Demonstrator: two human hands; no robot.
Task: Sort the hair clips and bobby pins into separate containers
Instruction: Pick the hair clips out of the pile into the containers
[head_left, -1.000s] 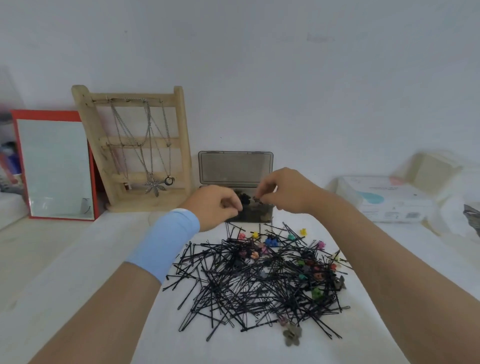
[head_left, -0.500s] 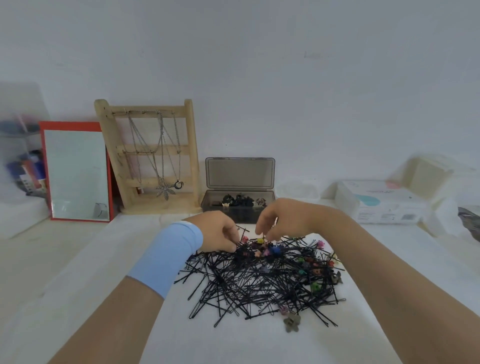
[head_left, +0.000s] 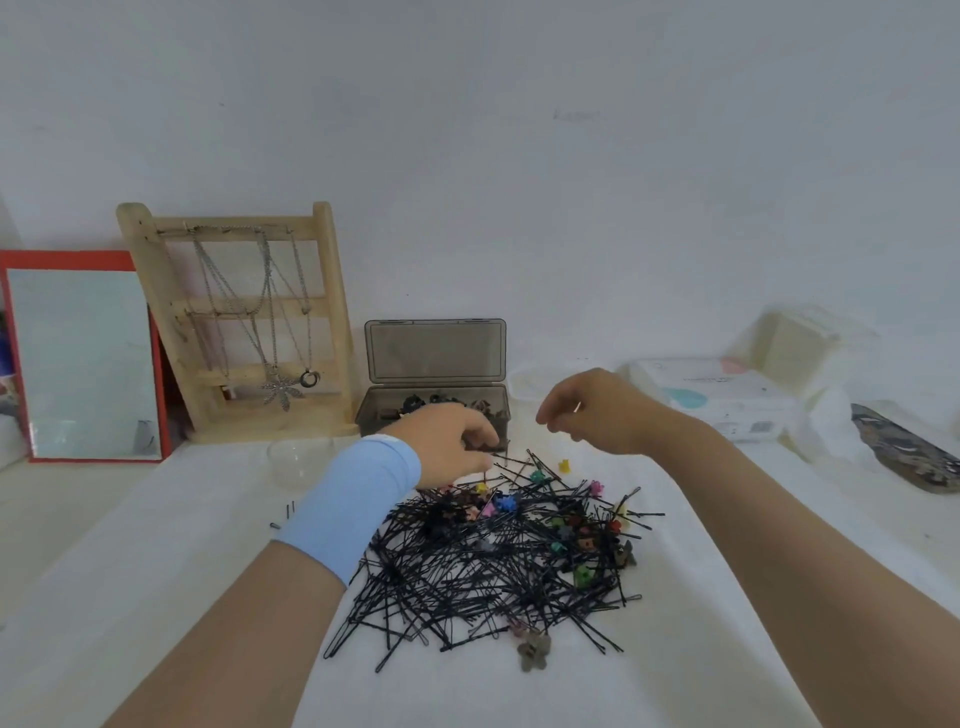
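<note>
A tangled pile of black bobby pins (head_left: 483, 577) lies on the white table, with small coloured hair clips (head_left: 506, 503) mixed in and a brown flower clip (head_left: 534, 649) at its near edge. Behind it stands an open smoky-grey box (head_left: 488, 415) with dark clips inside. My left hand (head_left: 449, 447), above a light-blue wristband, has its fingers curled at the pile's far edge and pinches a small dark piece, apparently a clip. My right hand (head_left: 589, 410) hovers above the pile's far right, fingers curled, pinching a thin pin.
A clear shallow container (head_left: 524, 384) sits right of the grey box and a small glass bowl (head_left: 298, 460) to its left. Two stray pins (head_left: 288, 512) lie left of the pile. A wooden necklace stand (head_left: 234, 322), a red-framed mirror (head_left: 83, 358) and a tissue pack (head_left: 727, 400) line the back.
Both hands dropped from the grey box to the pile's far edge. The right hand has since lifted up and to the right, while the left stays at the pile's edge.
</note>
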